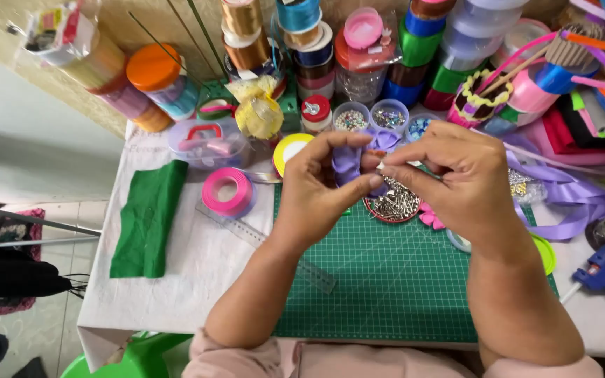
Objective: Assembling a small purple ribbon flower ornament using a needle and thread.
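Both hands, left [316,185] and right [449,175], pinch the folded lilac ribbon [355,159] between them, directly above the green cutting mat [386,280].

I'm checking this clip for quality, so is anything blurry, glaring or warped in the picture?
Head view: even soft light, faint shadows; left hand and right hand on the purple ribbon are slightly soft; mild glare on the ribbon spools; edges bow from the wide lens.

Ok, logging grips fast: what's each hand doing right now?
Left hand: closed, pinching the folded lilac ribbon.
Right hand: closed, fingertips pinching the same ribbon from the other side.
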